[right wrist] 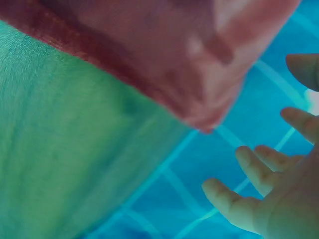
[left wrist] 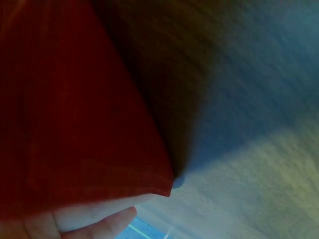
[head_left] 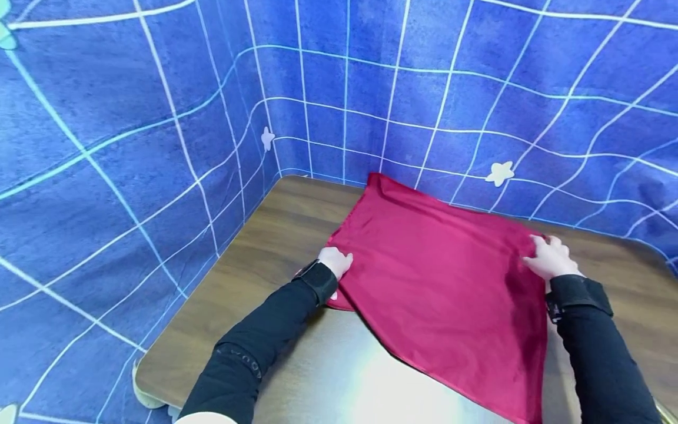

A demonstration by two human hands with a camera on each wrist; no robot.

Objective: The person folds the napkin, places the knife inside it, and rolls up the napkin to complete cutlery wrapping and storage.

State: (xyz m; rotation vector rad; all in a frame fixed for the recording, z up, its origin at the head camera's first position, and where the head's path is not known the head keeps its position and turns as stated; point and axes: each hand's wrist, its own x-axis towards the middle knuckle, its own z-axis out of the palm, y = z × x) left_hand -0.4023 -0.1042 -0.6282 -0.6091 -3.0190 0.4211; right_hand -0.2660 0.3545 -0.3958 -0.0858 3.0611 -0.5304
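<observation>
A thin crimson cloth [head_left: 434, 271] lies spread over the wooden table, its near part slanting down toward the front right. At its left edge my left hand [head_left: 332, 262] grips the fabric, thumb on top and fingers underneath. The left wrist view shows those fingers [left wrist: 94, 221] below the dark red cloth [left wrist: 75, 109], close to a corner. My right hand [head_left: 553, 259] is beside the cloth's far right corner. In the right wrist view the right hand [right wrist: 279, 184] has its fingers spread, apart from the corner of the cloth [right wrist: 199, 84].
The wooden table [head_left: 238, 265] has a rounded left front corner and a bright glare patch near its front. Blue curtain fabric [head_left: 328, 70] with white grid lines and star shapes hangs behind it and along its left side.
</observation>
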